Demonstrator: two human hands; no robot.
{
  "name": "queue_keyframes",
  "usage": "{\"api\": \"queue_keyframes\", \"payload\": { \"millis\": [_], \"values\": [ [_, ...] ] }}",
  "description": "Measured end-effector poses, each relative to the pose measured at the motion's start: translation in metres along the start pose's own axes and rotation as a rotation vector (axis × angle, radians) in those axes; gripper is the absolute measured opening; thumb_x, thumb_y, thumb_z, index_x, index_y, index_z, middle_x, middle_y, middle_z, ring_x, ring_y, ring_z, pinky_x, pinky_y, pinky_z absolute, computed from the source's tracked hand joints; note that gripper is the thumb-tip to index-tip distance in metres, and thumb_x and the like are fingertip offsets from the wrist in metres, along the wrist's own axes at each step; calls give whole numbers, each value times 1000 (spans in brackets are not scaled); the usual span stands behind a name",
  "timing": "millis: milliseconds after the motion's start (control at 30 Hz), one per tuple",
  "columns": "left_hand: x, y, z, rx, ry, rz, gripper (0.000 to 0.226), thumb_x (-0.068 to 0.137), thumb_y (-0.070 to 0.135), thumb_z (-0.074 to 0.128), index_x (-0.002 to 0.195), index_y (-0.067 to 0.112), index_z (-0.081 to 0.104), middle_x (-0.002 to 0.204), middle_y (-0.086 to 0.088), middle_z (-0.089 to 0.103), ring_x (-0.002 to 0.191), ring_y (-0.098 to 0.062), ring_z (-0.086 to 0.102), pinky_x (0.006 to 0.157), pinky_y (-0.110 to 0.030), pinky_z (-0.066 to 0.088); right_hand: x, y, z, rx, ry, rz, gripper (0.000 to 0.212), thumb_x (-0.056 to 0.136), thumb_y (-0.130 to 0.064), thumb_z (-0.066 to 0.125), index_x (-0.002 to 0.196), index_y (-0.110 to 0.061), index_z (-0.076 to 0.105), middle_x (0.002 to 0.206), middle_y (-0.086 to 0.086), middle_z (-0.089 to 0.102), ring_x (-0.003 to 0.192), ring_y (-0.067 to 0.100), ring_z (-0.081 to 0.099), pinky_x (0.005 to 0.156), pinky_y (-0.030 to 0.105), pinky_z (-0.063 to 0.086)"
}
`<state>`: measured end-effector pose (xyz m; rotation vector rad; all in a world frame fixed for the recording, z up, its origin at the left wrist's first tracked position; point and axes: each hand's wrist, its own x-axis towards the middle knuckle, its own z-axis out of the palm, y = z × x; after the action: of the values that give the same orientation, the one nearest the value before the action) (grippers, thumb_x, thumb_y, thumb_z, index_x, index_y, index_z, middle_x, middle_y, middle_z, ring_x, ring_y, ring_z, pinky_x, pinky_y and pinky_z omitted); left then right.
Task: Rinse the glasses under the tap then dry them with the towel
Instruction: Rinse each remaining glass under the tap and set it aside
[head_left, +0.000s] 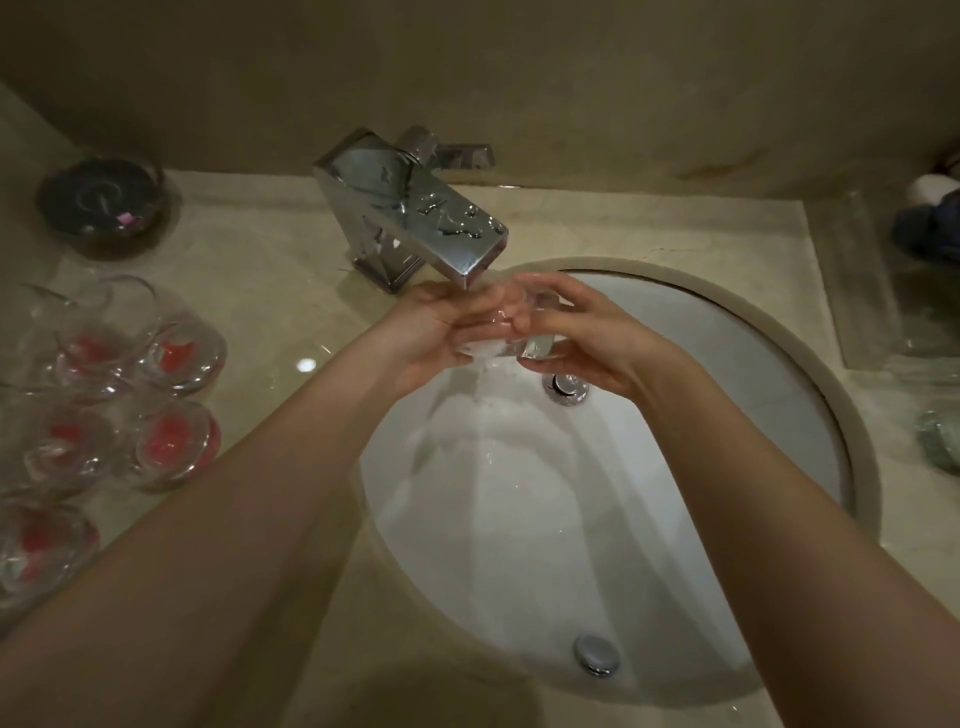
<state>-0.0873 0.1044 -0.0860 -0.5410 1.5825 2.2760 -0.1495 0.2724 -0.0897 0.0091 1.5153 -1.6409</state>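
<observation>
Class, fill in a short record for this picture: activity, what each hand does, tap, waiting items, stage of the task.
activity: rinsing a glass over the sink
left hand: grips the glass
right hand: grips the glass
tap: running
waiting items: glasses with red bases, on the counter
stage: rinsing; no towel identifiable

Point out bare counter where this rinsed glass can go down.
Bare counter lies between the tap and the glasses at left, running down along the sink rim. Crowded: left edge, packed with glasses. The right holds a clear tray.
</observation>
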Motion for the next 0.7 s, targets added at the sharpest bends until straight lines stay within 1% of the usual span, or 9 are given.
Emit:
{"api": "queue_keyframes", "payload": {
  "millis": [100,200,267,333,400,467,533,600,700],
  "values": [
    [2,-4,1,-6,-11,30,11,81,19,64,87,18,74,82,0,75,75,-13,72,72,-32,57,2,1,3,-6,-19,86,33,89,-43,60,108,-16,67,94,5,69,84,17,69,65,23,57],
    [3,-7,-2,-5,-7,14,19,73,23,66,90,16,73,84,1,75,79,-14,72,75,-34,57,4,3,1,-20,14,70,26,91,-30,63,112,-16,64,96,4,66,77,15,67,62,22,55],
    [4,-9,-3,13,-32,-4,19,73,27,67,88,20,76,91,1,75,86,-13,72,73,-32,57,5,5,-3,-53,2,19,39,84,-19,71,121,-17,60,102,2,66,86,15,67,68,24,54],
    [5,-11,-2,-6,-14,-30,28,69,32,70,95,21,73,101,-1,74,91,-12,71,76,-34,56,3,3,-2,-68,-25,52,44,81,-36,69,118,-12,63,93,3,71,81,14,70,66,21,55],
    [7,-11,-2,10,4,-46,33,71,32,68,102,20,69,101,0,73,92,-11,71,78,-36,52,3,-1,-2,-69,-6,122,48,86,-54,55,105,-11,67,80,6,71,61,13,68,53,17,52],
    [6,-9,-2,50,10,-48,34,72,32,66,104,21,68,94,4,74,91,-10,71,81,-37,49,3,-3,-1,-64,2,124,38,94,-48,52,100,-13,66,81,8,68,53,13,64,48,17,50],
    [4,-9,-3,82,21,-63,38,71,33,67,107,19,67,98,5,73,98,-10,70,89,-43,45,5,-1,-3,-69,-21,59,14,93,-24,61,105,-18,65,89,6,64,66,15,62,55,19,51],
    [2,-9,-5,79,31,-70,30,73,32,67,101,20,66,94,8,74,95,-8,70,90,-44,43,6,2,-5,-79,-49,11,32,86,-10,68,116,-21,63,101,3,63,82,18,63,67,24,53],
    [0,-9,-5,55,16,-61,18,76,29,66,92,24,70,88,8,75,88,-7,72,90,-43,44,7,2,-2,-63,-101,83,37,83,-43,64,112,-19,66,100,4,71,86,15,71,67,23,56]
  ]
}}
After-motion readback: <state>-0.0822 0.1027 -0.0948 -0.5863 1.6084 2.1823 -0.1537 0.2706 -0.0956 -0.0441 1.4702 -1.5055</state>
